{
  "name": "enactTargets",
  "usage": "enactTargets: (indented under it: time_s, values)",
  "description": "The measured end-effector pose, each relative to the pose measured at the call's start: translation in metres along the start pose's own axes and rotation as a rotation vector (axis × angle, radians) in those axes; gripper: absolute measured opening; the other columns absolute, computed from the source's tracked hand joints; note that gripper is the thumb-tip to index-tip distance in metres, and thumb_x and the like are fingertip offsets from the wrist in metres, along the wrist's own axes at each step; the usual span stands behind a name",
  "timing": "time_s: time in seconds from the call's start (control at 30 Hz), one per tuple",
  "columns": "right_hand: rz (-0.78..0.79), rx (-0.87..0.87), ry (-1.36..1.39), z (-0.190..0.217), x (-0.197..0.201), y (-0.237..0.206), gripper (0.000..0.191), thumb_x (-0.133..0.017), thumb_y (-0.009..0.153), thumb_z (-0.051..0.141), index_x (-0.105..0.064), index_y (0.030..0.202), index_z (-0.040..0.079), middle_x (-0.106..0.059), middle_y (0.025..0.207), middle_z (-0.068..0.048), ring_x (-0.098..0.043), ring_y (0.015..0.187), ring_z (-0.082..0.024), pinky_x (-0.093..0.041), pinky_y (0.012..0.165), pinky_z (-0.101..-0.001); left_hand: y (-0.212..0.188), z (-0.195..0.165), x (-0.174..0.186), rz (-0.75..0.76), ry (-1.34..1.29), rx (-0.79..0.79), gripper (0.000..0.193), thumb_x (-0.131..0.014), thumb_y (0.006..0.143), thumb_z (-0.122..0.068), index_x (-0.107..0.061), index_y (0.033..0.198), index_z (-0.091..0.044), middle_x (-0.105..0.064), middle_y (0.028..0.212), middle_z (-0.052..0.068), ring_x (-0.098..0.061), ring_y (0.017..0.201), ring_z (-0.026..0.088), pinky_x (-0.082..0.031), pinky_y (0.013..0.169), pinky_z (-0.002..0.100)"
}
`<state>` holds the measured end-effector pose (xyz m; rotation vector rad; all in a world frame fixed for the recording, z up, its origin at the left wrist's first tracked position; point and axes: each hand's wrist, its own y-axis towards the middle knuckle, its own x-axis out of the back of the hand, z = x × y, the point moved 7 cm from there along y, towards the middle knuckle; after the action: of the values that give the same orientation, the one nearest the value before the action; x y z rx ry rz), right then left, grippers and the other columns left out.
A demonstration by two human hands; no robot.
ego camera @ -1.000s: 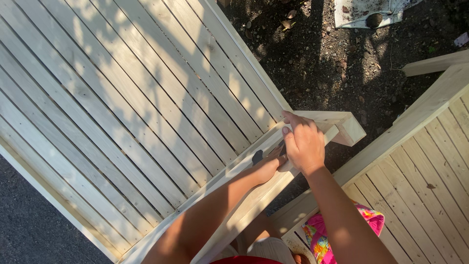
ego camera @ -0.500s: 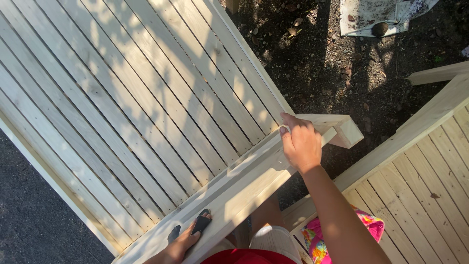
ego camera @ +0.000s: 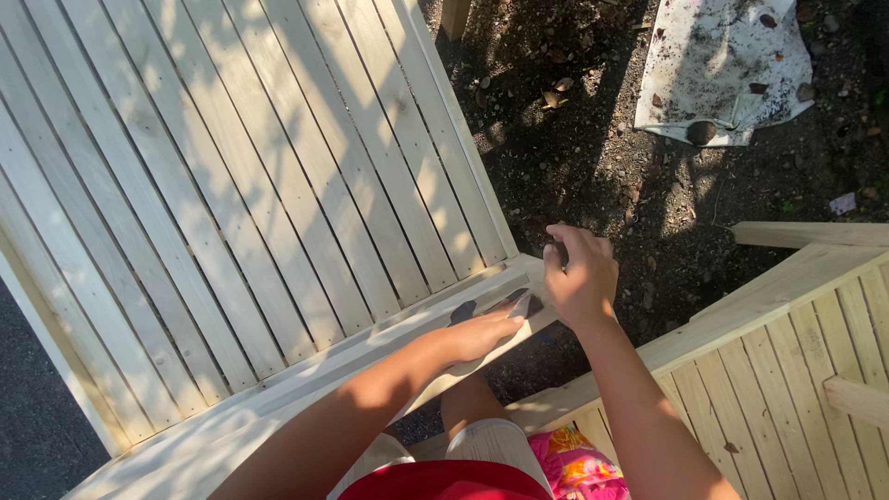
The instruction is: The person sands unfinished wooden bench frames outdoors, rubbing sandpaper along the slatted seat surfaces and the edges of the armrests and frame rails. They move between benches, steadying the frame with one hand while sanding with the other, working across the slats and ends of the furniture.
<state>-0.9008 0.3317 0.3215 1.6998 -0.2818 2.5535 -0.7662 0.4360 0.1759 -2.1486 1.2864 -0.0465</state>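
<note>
Two hands are showing, both the person's own; the left hand (ego camera: 486,331) is lying flat, fingers pressed together, on a dark sheet of sandpaper (ego camera: 505,306) that is resting on the rail (ego camera: 306,375) of a pale slatted panel (ego camera: 213,185); the right hand (ego camera: 582,278) is curling over the end of that rail, fingers bent around it, though what it is pinching, if anything, is hidden beneath the palm. One sandpaper sheet is visible, mostly covered by the left fingers. A second slatted panel (ego camera: 787,370) is lying at the lower right, well apart from the first, with dark soil (ego camera: 602,167) between them. One dirty white sheet (ego camera: 722,65) is lying on the soil at the top right, with one small stone (ego camera: 701,132) sitting at its edge. Both forearms are crossing the lower view, hiding part of the rail; a bright patterned cloth (ego camera: 574,463) is showing below the right arm.
</note>
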Motion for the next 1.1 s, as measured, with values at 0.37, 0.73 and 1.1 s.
enactTargets:
  time_s: [0.37, 0.73, 1.1]
  values:
    - [0.404, -0.174, -0.035, -0.003, -0.009, 0.007, 0.033, -0.051, 0.098, 0.041, -0.074, 0.101, 0.018, -0.074, 0.091, -0.007, -0.067, 0.096, -0.034, -0.051, 0.085, -0.0492, -0.08, 0.048, 0.022, -0.1, -0.122, 0.392, 0.068, -0.035, 0.103, -0.053, -0.047, 0.151, -0.007, -0.047, 0.16, 0.01, -0.045, 0.144, 0.022, -0.031, 0.119, 0.035]
    - [0.216, -0.076, -0.237, -0.01, -0.017, 0.013, 0.029, -0.052, 0.096, 0.031, -0.075, 0.089, 0.015, -0.076, 0.096, -0.005, -0.067, 0.095, -0.033, -0.053, 0.081, -0.0496, -0.053, 0.042, 0.011, -0.08, -0.136, 0.314, 0.075, -0.035, 0.102, -0.058, -0.044, 0.151, -0.002, -0.038, 0.164, 0.013, -0.034, 0.152, 0.026, -0.025, 0.123, 0.035]
    - [0.071, -0.141, 0.153, -0.031, -0.009, 0.005, 0.027, -0.054, 0.094, 0.026, -0.071, 0.079, 0.011, -0.067, 0.077, -0.009, -0.065, 0.079, -0.028, -0.05, 0.07, -0.0429, 0.037, -0.013, 0.019, -0.113, 0.181, 0.259, 0.072, -0.027, 0.1, -0.055, -0.023, 0.161, -0.017, -0.014, 0.171, 0.006, -0.012, 0.157, 0.027, -0.013, 0.124, 0.042]
